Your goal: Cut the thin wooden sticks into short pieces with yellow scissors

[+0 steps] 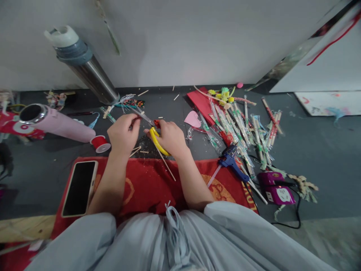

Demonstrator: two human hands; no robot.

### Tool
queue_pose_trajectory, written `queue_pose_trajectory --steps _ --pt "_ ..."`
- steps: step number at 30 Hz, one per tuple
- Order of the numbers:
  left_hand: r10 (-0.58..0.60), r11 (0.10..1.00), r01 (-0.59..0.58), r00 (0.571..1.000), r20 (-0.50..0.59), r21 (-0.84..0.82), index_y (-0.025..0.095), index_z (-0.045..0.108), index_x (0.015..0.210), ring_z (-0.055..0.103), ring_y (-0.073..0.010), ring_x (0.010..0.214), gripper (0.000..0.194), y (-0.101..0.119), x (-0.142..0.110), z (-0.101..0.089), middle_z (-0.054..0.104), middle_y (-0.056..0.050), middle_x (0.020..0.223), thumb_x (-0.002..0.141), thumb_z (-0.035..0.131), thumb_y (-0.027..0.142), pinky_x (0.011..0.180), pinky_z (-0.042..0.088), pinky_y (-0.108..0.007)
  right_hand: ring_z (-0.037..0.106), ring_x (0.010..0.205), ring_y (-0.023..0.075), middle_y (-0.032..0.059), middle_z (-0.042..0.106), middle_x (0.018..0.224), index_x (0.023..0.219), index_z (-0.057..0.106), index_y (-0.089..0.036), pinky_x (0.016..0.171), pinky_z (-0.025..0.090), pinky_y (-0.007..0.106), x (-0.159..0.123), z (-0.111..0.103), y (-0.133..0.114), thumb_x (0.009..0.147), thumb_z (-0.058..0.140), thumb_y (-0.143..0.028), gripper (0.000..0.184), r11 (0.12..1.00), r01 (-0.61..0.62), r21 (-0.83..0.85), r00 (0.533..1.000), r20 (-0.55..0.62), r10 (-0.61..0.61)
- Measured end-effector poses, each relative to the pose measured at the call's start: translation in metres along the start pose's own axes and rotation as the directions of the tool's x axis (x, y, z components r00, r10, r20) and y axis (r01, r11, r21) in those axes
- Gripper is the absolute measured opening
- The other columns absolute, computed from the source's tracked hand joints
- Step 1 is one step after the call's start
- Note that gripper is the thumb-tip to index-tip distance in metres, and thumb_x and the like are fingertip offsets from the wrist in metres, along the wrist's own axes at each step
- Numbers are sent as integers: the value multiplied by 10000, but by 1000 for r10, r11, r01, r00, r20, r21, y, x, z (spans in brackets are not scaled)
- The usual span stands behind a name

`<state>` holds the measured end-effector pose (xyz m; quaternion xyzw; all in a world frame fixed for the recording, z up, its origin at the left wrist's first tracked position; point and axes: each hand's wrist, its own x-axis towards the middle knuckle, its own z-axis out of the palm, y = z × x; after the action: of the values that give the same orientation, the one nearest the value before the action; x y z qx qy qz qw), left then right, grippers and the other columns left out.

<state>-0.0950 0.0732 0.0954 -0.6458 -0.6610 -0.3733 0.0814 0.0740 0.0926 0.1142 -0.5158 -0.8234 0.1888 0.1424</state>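
Observation:
My right hand (172, 137) is closed round the yellow-handled scissors (155, 140), whose blades point up and to the left. Beside the blades, my left hand (124, 133) has its fingers pinched together; what they hold, if anything, is too small to make out. A thin wooden stick (167, 165) slants below the scissors, across the edge of the red towel (149, 188). Short cut stick pieces (135, 149) and fine crumbs lie on the dark surface between my hands. Behind my left hand sits a tassel of white strands (126, 99).
On the left are a steel thermos (90, 71), a pink bottle (62, 122), a red thread spool (100, 143) and a phone (79, 188). Wrapped stick bundles (234, 124), a pink paper heart (193, 119), a blue glue gun (231, 162) and a purple power block (276, 188) lie right.

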Motion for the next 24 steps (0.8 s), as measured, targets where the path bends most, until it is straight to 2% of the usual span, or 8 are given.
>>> queue_pose_trajectory --steps 4,16,21,24 --pt "1 1000 -2 998 -56 -22 204 692 848 676 -171 804 175 -5 0 0 732 -40 842 871 562 320 745 501 -279 627 936 266 136 695 933 1014 601 -123 766 441 328 -2 0 -3 882 298 -740 699 999 37 2 999 -18 -36" --pt "36 999 -34 997 66 -28 236 715 888 684 -177 800 203 -2 2 -11 748 -24 849 882 535 331 727 504 -273 605 972 273 151 680 999 1040 568 -112 814 432 342 -5 -5 -1 850 326 -771 727 997 76 -22 997 14 -75" --pt "54 999 -54 997 52 -3 267 719 872 678 -199 781 213 -3 3 -12 740 -21 812 880 535 374 694 498 -303 608 988 270 138 688 1024 1068 580 -124 830 433 335 -4 -4 -2 868 322 -750 706 996 85 4 996 7 -85" --pt "52 999 -52 998 38 -16 277 719 872 676 -203 779 213 -3 2 -12 734 -22 798 874 542 396 688 495 -307 625 948 261 123 700 964 1062 599 -148 785 435 319 -3 -4 -3 874 327 -741 679 999 49 22 998 30 -50"
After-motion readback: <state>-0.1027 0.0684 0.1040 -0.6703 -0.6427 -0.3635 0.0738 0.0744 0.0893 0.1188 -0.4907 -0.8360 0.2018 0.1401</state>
